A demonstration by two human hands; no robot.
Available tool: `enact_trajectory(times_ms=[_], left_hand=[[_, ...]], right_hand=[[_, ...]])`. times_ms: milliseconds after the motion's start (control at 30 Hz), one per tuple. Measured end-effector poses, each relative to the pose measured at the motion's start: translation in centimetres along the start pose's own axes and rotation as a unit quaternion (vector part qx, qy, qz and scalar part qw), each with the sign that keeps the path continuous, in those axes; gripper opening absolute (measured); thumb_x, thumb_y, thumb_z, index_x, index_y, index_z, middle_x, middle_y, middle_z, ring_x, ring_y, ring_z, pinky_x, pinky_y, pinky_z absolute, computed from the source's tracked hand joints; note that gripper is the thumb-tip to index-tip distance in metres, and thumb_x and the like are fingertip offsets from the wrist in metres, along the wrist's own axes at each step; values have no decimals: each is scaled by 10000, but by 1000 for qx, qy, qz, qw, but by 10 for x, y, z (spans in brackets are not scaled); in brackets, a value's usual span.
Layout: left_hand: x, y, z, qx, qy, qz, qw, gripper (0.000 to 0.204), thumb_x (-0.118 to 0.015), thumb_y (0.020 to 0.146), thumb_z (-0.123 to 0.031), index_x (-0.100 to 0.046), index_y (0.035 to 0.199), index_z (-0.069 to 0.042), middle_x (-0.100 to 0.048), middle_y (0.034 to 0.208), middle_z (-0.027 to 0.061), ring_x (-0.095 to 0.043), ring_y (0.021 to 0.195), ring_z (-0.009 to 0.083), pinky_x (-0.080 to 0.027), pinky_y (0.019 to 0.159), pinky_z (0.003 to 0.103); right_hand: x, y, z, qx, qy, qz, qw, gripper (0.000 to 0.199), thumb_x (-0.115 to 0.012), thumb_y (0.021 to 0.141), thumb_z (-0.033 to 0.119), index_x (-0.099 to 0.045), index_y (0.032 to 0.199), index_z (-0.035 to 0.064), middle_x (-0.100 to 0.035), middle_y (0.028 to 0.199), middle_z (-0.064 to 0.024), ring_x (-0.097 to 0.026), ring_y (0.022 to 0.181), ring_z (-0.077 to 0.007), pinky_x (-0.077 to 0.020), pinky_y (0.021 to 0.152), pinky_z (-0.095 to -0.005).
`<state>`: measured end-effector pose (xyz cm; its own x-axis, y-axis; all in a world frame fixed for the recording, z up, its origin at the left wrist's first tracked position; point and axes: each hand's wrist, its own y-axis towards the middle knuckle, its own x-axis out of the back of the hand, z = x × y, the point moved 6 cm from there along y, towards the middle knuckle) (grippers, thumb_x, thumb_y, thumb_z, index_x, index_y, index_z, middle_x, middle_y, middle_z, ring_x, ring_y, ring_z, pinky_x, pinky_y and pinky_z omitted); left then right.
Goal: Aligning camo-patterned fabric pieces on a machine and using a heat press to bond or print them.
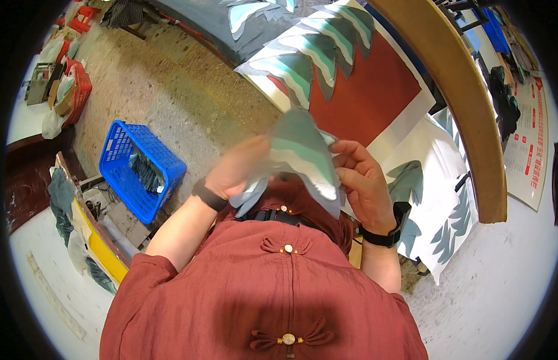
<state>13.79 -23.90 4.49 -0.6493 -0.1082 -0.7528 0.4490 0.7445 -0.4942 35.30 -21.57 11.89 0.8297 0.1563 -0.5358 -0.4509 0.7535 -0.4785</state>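
Note:
In front of my chest is a fanned bundle of layered cut pieces [300,144], thin and sheet-like, banded in grey, green and white with curved edges. My right hand [364,185] pinches its right edge between thumb and fingers. At the bundle's left side, my left hand [238,165] is smeared by motion, its fingertips partly hidden. Grey-blue cut pieces [250,198] stick out below the left palm and look held in it. Beyond my hands, more overlapping layered pieces [309,51] in the same colours lie in a row on a red-brown sheet [366,90].
A blue plastic basket [120,168] with dark grey pieces inside stands tilted at the left. A curved brown bar [471,114] arches close by on the right. White sheets [438,198] with grey-green pieces lie beneath it. A red basket [80,93] sits farther left.

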Motion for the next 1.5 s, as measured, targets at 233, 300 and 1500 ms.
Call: enact_trajectory(times_ms=[233, 300, 1500], left_hand=[[-3, -3, 10, 22, -131, -37, 990, 297, -559, 1025, -237, -583, 1231, -25, -709, 1067, 116, -724, 844, 205, -613, 626, 308], [-6, -3, 8, 20, -169, -5, 985, 279, -553, 1026, -219, -595, 1212, -15, -710, 1080, 136, -726, 894, 223, -626, 713, 346], [36, -41, 6, -50, 115, -124, 984, 136, -699, 935, -98, -636, 1053, -70, -655, 997, -21, -600, 921, 90, -487, 831, 259]], right_hand=[[0, 2, -13, -29, -15, 7, 999, 317, -628, 865, 1, -587, 1177, 34, -636, 1037, -41, -584, 873, -103, -465, 793, -240], [-1, 1, -12, 17, -10, 1, 1000, 284, -619, 877, 10, -593, 1158, 40, -631, 1031, -39, -581, 863, -103, -468, 796, -244], [205, 80, 121, 252, -360, -292, 850, 313, -555, 994, 96, -575, 1302, 50, -592, 1225, -41, -593, 1005, -137, -489, 916, -284]])
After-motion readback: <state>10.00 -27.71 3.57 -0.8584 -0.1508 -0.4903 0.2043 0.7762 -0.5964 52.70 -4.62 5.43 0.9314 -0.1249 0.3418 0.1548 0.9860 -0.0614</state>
